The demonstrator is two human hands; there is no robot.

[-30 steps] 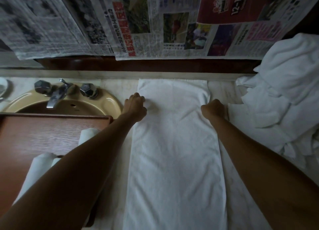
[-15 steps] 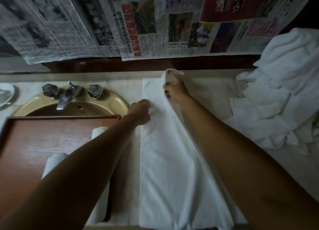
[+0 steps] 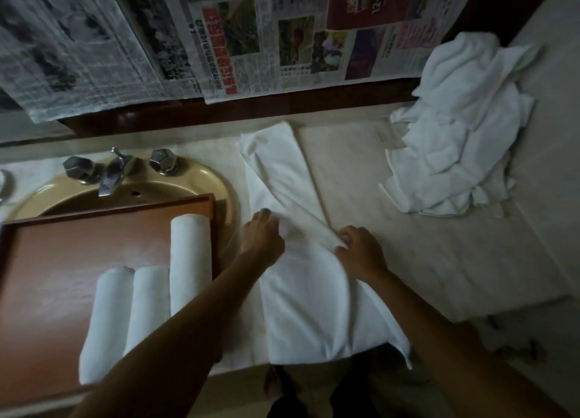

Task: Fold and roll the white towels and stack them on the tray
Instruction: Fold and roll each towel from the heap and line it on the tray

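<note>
— Where's the towel being worked on?

— The white towel (image 3: 301,260) lies lengthwise on the pale tabletop (image 3: 408,229), just right of the sink (image 3: 201,179). Its far part is folded narrow and runs toward the back wall; its near part is wider and hangs a little over the front edge.

— And the hands?

— Both are on it, about midway along. The left hand (image 3: 262,238) rests on the towel's left side with fingers curled down onto the cloth — whether its grip has caught a fold, I cannot tell. The right hand (image 3: 359,251) pinches the folded right edge, its grip closed on the cloth.

— Anything on the tray yet?

— Yes. The wooden tray (image 3: 62,260) sits over the near part of the sink, and three rolled towels (image 3: 150,285) lie side by side along its right half, the rightmost one reaching farther back than the other two.

— What else is around?

— A loose pile of white towels (image 3: 464,128) at the far right of the tabletop, well apart from the hands. A metal tap (image 3: 111,172) with two knobs stands behind the basin, and sheets of newspaper (image 3: 219,34) cover the wall above.
</note>
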